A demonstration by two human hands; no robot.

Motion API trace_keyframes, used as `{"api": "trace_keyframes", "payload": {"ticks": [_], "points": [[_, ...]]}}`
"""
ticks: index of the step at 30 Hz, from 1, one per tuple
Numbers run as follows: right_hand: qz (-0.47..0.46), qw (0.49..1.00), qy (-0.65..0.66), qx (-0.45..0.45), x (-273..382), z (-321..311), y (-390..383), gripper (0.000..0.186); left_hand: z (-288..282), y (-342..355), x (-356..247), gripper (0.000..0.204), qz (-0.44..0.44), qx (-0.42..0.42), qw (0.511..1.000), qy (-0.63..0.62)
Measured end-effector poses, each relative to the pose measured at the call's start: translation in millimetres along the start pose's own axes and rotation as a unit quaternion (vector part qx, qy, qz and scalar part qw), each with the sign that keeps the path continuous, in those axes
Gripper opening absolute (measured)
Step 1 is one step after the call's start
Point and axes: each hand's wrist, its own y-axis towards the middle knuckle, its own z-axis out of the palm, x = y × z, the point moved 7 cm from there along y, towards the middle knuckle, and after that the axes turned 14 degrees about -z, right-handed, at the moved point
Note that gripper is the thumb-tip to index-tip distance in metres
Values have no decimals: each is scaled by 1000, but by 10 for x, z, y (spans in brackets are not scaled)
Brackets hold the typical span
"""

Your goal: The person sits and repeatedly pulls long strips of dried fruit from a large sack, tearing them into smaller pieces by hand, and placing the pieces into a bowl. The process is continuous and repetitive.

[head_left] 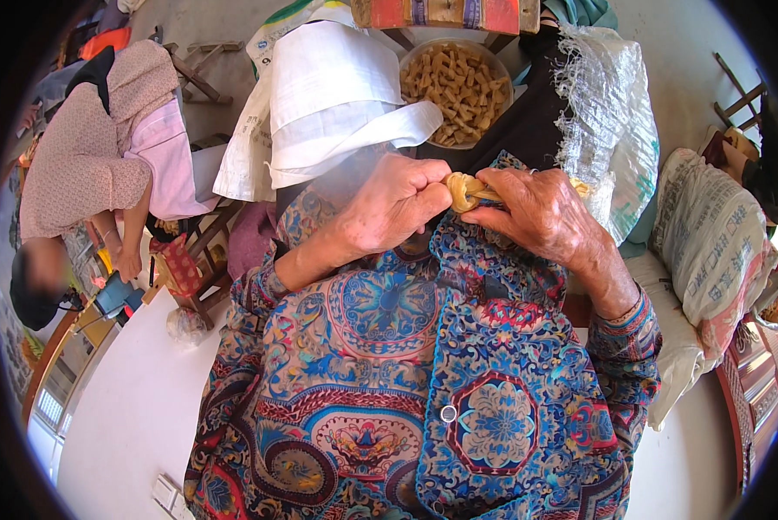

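Note:
A short, golden-yellow piece with a braided or knotted look (465, 191) is held between my two hands, above my lap. My left hand (395, 204) is closed in a fist with its thumb and forefinger against the left end of the piece. My right hand (541, 211) pinches the other side, thumb below and fingers curled over the top. Yellow strands stick out past the right knuckles. What the left fist encloses is hidden. Beyond my hands, a round basin (501, 66) holds many small tan pieces, narrow in the middle.
White cloth (333, 95) covers my left knee, and a frayed woven plastic sheet (610, 113) my right. A red wooden stool (450, 12) stands beyond the basin. Full woven sacks (709, 234) lean at the right. Another person (103, 147) sits bent over at the left.

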Motion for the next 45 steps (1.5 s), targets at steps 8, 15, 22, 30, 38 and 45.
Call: {"api": "trace_keyframes", "payload": {"ticks": [8,15,22,30,38,45], "points": [[7,995,99,-27,29,-28,-39,15,-102,-155,55,28,-12,61,996,-58],[63,971,229,13,-36,26,-131,11,-169,-359,138,24,-86,71,986,-123],[61,950,306,-1,71,3,20,14,-134,-627,95,25,-134,97,929,-331],[129,935,329,40,-41,32,39,18,-344,-358,-166,39,89,-2,991,102],[113,945,305,18,-105,48,9,19,-62,-256,-449,26,237,-40,938,250],[37,943,331,4,170,-63,56,12,-93,-474,-481,9,213,17,972,101]]}}
